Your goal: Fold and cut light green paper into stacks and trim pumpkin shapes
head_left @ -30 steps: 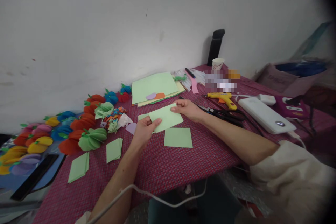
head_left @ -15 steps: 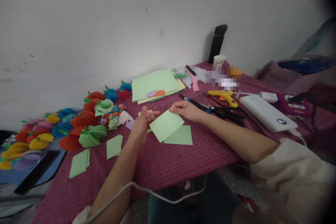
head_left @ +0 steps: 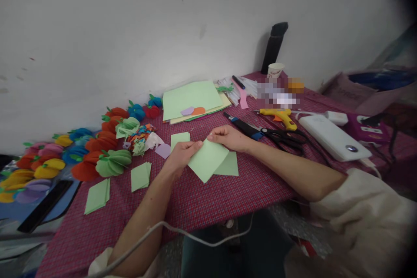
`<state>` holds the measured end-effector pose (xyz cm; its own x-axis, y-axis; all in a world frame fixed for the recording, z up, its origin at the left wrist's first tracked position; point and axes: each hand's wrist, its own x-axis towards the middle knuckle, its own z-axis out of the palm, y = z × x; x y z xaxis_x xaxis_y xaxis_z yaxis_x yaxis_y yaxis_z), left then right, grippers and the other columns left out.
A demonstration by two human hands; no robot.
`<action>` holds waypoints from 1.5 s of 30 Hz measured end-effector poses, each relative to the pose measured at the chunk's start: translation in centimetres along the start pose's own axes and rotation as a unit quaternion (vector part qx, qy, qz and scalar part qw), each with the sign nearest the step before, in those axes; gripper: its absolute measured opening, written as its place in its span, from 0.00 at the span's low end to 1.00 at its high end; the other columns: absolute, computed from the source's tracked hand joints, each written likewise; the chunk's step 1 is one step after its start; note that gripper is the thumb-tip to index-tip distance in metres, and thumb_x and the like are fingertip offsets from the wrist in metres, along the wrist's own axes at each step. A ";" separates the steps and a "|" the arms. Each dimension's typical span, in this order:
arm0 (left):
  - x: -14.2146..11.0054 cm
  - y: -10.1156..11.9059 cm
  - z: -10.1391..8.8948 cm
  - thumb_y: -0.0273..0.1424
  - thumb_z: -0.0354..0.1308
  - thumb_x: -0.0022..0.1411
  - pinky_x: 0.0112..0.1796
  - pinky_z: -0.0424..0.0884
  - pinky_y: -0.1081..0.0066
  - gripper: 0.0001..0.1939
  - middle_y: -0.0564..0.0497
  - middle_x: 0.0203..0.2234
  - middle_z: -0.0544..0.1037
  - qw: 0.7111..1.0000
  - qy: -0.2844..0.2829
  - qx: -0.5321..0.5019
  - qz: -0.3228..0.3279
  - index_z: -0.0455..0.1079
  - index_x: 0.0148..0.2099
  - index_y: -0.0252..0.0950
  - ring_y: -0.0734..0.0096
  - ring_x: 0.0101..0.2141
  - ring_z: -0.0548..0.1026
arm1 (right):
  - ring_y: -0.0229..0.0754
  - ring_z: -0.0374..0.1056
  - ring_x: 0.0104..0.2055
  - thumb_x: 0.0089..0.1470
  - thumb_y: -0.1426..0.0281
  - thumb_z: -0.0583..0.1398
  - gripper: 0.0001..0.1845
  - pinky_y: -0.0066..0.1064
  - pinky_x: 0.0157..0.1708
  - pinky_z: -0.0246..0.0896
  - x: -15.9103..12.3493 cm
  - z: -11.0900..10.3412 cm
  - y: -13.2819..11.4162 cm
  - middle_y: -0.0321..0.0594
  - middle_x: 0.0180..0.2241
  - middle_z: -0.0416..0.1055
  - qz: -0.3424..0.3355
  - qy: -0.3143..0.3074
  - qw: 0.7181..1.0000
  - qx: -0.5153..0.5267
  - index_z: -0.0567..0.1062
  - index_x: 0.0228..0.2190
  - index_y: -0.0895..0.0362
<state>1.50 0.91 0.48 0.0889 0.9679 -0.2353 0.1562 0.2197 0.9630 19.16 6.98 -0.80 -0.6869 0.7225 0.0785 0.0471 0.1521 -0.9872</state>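
Both hands hold one light green sheet of paper (head_left: 208, 161) a little above the checked tablecloth (head_left: 202, 208). My left hand (head_left: 182, 155) pinches its upper left edge, and my right hand (head_left: 230, 138) pinches the top corner between thumb and fingers. Partly under the held sheet, another green paper piece (head_left: 230, 165) lies on the cloth. Beyond my left hand is a small green paper stack (head_left: 180, 138), with its lower part hidden. Two more small stacks, one nearer (head_left: 140, 177) and one farther left (head_left: 97, 196), lie left of my left forearm.
Several paper pumpkins (head_left: 114, 163) crowd the left side beside paper scraps (head_left: 141, 139). Larger green sheets (head_left: 192, 95) lie against the wall. On the right are scissors (head_left: 280, 137), a yellow glue gun (head_left: 278, 117) and a white power bank (head_left: 334, 138). A white cable (head_left: 208, 243) hangs in front.
My left hand was open beside the paper; now its fingers have closed on the sheet's edge. The sheet has turned slightly, and the small stack behind my left hand shows more.
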 end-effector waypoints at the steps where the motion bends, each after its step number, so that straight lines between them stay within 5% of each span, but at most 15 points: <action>1: 0.0 -0.1 0.0 0.44 0.57 0.45 0.16 0.53 0.77 0.18 0.53 0.14 0.68 1.000 0.003 0.006 0.003 0.70 0.23 0.31 0.79 0.14 0.61 | 0.28 0.47 0.16 0.47 0.58 0.54 0.17 0.23 0.16 0.40 0.0 0.0 0.0 0.29 0.15 0.54 -0.001 0.003 1.000 0.001 0.65 0.20 0.59; 13: 0.7 -1.0 0.6 0.44 0.55 0.47 0.17 0.52 0.78 0.18 0.53 0.16 0.69 0.988 0.078 0.117 0.068 0.72 0.26 0.32 0.79 0.17 0.61 | 0.29 0.53 0.17 0.45 0.58 0.57 0.16 0.23 0.16 0.45 0.2 0.1 0.6 0.32 0.17 0.60 0.021 0.020 0.999 -0.028 0.68 0.22 0.60; 22: 0.4 -0.5 0.8 0.41 0.57 0.47 0.26 0.62 0.73 0.17 0.49 0.22 0.72 0.996 0.021 -0.081 0.034 0.70 0.29 0.29 0.75 0.23 0.67 | 0.30 0.59 0.19 0.42 0.60 0.60 0.14 0.23 0.18 0.52 0.7 -0.7 0.7 0.34 0.19 0.65 0.042 0.120 0.980 0.151 0.67 0.22 0.59; 31: 0.6 -0.8 1.0 0.41 0.58 0.47 0.24 0.60 0.74 0.19 0.47 0.22 0.73 0.991 0.021 -0.129 0.020 0.69 0.32 0.28 0.74 0.22 0.68 | 0.31 0.59 0.19 0.41 0.61 0.61 0.13 0.25 0.19 0.52 1.0 -0.7 1.0 0.35 0.19 0.66 0.057 0.154 0.960 0.226 0.67 0.21 0.59; 45: 0.8 -0.5 0.8 0.40 0.61 0.41 0.23 0.60 0.75 0.19 0.49 0.21 0.74 0.992 0.081 -0.097 0.009 0.71 0.30 0.29 0.75 0.21 0.68 | 0.29 0.54 0.16 0.42 0.58 0.58 0.16 0.23 0.15 0.46 0.7 1.1 1.6 0.32 0.16 0.61 0.053 0.160 0.980 0.102 0.65 0.20 0.58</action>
<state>2.31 1.52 -0.29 -0.0723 0.9755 -0.2078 -0.0372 0.2056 0.9779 17.98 7.03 -2.47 -0.4217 0.9065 -0.0196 -0.0625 -0.0506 -0.9968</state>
